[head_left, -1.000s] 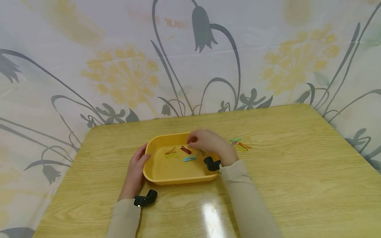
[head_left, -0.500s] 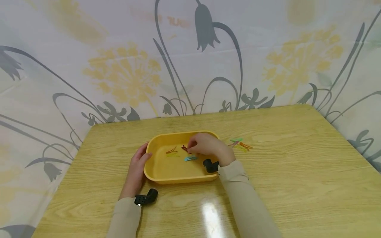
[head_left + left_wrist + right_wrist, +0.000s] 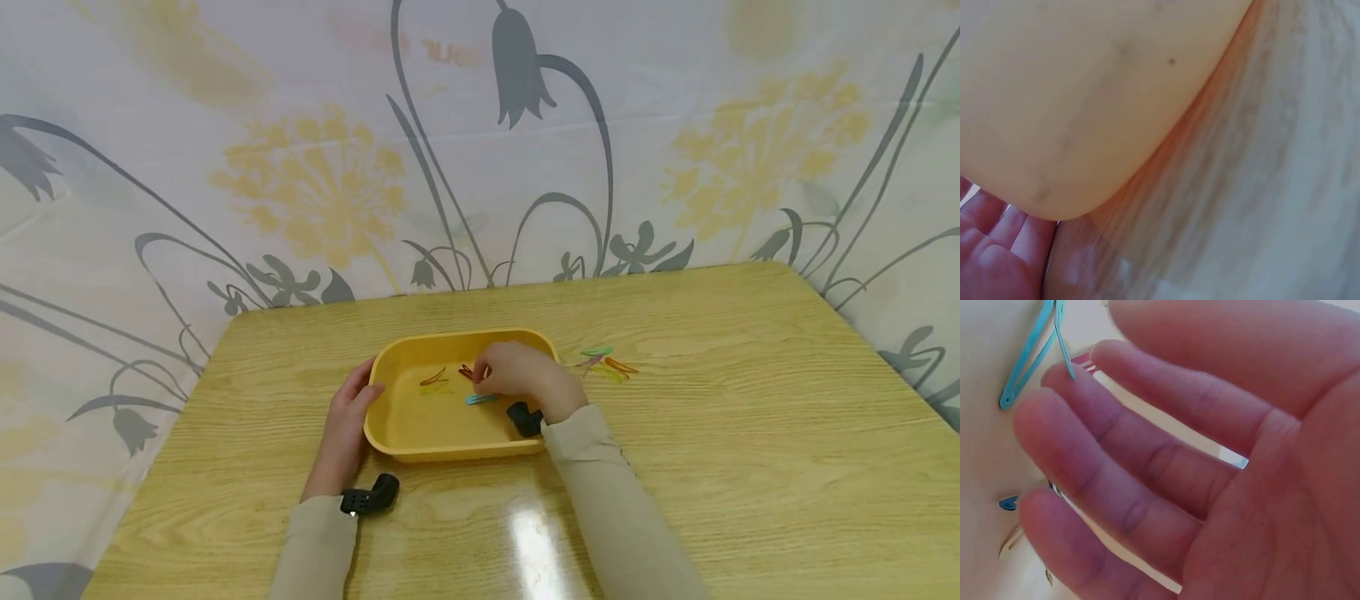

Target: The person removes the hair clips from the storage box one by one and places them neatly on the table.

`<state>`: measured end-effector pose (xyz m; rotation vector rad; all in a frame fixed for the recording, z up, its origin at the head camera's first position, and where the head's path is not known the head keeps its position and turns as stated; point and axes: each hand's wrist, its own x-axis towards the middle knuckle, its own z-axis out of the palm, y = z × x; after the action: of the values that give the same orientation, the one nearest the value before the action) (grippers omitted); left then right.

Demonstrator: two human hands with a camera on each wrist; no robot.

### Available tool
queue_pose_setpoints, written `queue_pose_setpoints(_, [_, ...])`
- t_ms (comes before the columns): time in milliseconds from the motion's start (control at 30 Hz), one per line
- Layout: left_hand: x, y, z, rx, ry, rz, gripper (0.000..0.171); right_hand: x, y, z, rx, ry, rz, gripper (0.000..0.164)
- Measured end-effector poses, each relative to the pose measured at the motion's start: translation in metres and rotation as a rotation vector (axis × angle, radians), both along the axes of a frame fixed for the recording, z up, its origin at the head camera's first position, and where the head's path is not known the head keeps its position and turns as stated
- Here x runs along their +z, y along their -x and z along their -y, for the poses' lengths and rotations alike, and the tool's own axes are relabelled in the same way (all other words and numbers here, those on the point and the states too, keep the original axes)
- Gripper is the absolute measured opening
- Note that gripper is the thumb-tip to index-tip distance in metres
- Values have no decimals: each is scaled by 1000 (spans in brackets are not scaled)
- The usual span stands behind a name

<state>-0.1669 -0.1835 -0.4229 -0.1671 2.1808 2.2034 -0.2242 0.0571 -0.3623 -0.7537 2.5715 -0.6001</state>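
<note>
A yellow plastic tray (image 3: 450, 454) holds several colourful hair clips. My left hand (image 3: 351, 412) grips its left side, thumb over the rim and fingers outside; in the left wrist view, its fingers (image 3: 1004, 234) lie against the tray's outer wall. Inside the tray reaches my right hand (image 3: 517, 371), fingertips down by a light-blue snap hair clip (image 3: 480, 400). The right wrist view has that light-blue clip (image 3: 1025, 356) at the fingertips, its thin tongue crossing one of them; no clip shows firmly pinched. Close by lies a dark red clip (image 3: 466, 372), partly behind the fingers.
An orange clip (image 3: 432, 377) and a yellow clip (image 3: 437, 390) lie left in the tray. A dark blue clip (image 3: 1008, 503) shows beneath the right hand. Right of the tray, an orange clip (image 3: 621, 366) and several others lie on the wooden table (image 3: 750, 433). A patterned curtain hangs behind.
My right hand has lowered slightly toward the tray's middle, closer to the light-blue clip, covering part of the dark red one. My left hand keeps its grip on the tray.
</note>
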Motion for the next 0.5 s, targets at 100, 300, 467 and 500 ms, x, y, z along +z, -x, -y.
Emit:
queue_pose_setpoints(100, [0, 1, 0, -1, -9, -2, 41, -1, -1, 1, -12, -19, -5, 17])
queue_pose_setpoints(300, [-2, 2, 0, -7, -4, -7, 40, -5, -3, 2, -3, -41, -29, 10])
queue_pose_setpoints(467, [-2, 2, 1, -7, 15, -6, 41, -6, -4, 4, 16, -43, -10, 11])
queue_pose_setpoints(500, [-2, 2, 1, -8, 15, -5, 42, -6, -4, 4, 15, -39, -4, 12])
